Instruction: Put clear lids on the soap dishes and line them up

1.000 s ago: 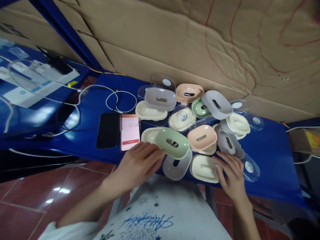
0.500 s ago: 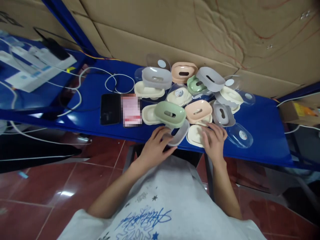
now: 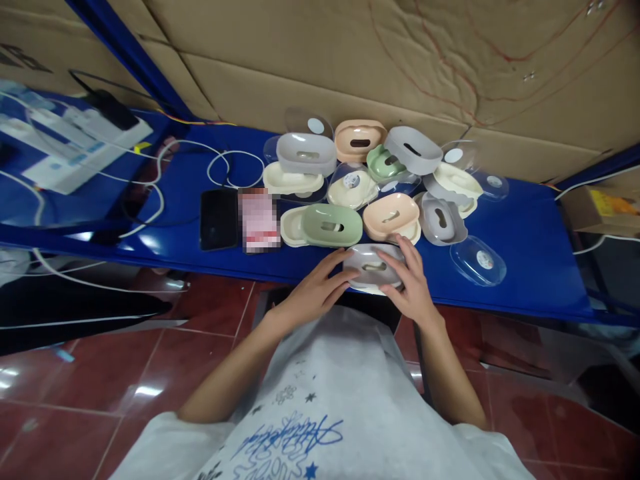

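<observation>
A grey oval dish (image 3: 369,256) with a slot in its middle lies over a cream piece at the table's front edge. My left hand (image 3: 320,287) grips its left end, and my right hand (image 3: 411,283) has its fingers on the right end. Just behind are a green dish (image 3: 325,217), resting partly over a cream piece (image 3: 291,225), and a peach dish (image 3: 390,212) on another cream piece. To their right sits a grey dish (image 3: 443,233) with a wavy edge.
More grey, peach, green and cream dishes stand at the back by the cardboard (image 3: 300,73). A clear lid (image 3: 477,260) lies right. Left are a black phone (image 3: 219,220), a cable loop and a power strip (image 3: 75,167).
The grey dish has moved right and now lies over the cream piece at the front edge. Both hands have come closer together around it. The green dish behind now sits straighter.
</observation>
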Tool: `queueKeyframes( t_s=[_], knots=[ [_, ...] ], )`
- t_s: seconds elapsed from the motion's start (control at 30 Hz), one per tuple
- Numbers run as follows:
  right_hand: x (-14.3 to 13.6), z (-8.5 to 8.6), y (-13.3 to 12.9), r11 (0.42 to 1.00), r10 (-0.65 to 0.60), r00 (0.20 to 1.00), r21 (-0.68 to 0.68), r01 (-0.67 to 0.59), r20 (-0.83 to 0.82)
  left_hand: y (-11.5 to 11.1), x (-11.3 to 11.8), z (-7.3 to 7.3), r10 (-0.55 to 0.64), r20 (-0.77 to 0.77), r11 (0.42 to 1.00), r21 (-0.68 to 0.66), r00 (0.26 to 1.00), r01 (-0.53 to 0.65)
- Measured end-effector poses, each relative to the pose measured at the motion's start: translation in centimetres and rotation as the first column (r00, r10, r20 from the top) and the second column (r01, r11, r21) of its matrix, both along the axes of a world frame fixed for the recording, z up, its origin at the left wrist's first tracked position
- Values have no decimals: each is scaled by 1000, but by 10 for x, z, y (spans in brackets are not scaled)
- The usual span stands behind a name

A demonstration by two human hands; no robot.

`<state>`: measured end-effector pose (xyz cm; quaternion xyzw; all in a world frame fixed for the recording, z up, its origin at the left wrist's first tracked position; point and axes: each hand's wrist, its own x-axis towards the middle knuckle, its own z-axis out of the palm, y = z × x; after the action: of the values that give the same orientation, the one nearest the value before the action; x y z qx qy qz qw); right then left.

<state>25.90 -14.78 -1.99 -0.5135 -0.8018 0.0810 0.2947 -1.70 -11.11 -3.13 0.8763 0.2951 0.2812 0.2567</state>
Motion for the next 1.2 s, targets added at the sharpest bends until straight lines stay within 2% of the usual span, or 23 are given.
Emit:
queueKeyframes(
  t_s=[0.13, 0.27, 0.33, 0.4, 0.5, 0.57, 0.63, 0.73, 0.8, 0.83, 0.87, 0.93, 1.03, 1.13, 1.2],
  knots=[
    [14, -6, -19, 999, -22, 993, -30, 25, 117, 0, 1, 3, 13, -5, 998, 62, 1000, -13],
    [13, -16, -37, 999, -28, 994, -35, 32, 102, 3, 6, 6, -8, -66, 992, 125, 998, 17],
    [13, -14, -39, 999, -17, 996, -36, 20, 90, 5, 10, 6, -3, -95, 990, 140, 995, 17],
    [17, -4, -33, 1000, -15, 998, -3, 16, 66, 6, 14, 5, 14, -101, 988, 152, 995, 1],
    [28, 25, -2, 990, -85, 995, 114, 78, 52, 8, 16, 4, 43, -76, 990, 139, 996, -32],
    [32, 45, 35, 975, -135, 983, 193, 109, 124, 11, 15, 6, 42, -43, 995, 88, 998, -38],
    [31, 59, 81, 966, -141, 953, 249, 73, 268, 14, 14, 8, 21, 0, 1000, 13, 1000, -21],
    [24, 69, 143, 963, -165, 877, 266, 44, 452, 17, 11, 11, -1, 49, 997, -76, 999, 5],
    [19, 72, 165, 960, -171, 851, 279, 29, 497, 18, 10, 11, 2, 56, 994, -105, 998, 3],
    [17, 74, 168, 954, -165, 852, 298, 11, 497, 17, 10, 11, 6, 56, 994, -113, 998, 1],
    [17, 77, 164, 945, -156, 861, 327, -12, 484, 16, 10, 10, 14, 58, 993, -117, 998, -7],
    [16, 80, 140, 913, -121, 903, 404, -63, 413, 14, 9, 8, 49, 70, 991, -127, 996, -40],
    [11, 76, 80, 892, -39, 948, 439, -109, 315, 11, 9, 4, 107, 107, 984, -154, 988, -90],
    [-3, 64, 26, 966, -12, 953, 250, -67, 302, 10, 9, 1, 116, 115, 983, -154, 987, -97],
    [-13, 55, 4, 996, -2, 954, 85, -25, 300, 11, 9, 1, 100, 102, 988, -132, 990, -86]
  ],
)
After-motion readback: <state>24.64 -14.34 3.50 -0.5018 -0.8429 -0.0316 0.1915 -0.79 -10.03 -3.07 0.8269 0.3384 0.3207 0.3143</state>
